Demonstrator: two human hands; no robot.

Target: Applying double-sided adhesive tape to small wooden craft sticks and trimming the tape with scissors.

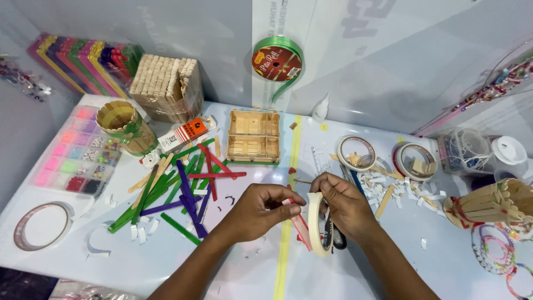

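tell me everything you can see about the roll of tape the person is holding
The tape roll is a pale cream ring, seen nearly edge-on and standing upright above the white table. It looks like paper or double-sided tape, thin-walled, with an open centre. The right hand grips its upper rim, while the left hand pinches a red craft stick right beside it. Dark scissor handles lie just behind it.

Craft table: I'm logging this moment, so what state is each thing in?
Left hand: pinching a red stick.
Right hand: holding a tape roll upright.
Wooden tray: empty.
Glue bottle: upright, capped.
Coloured sticks: scattered flat.
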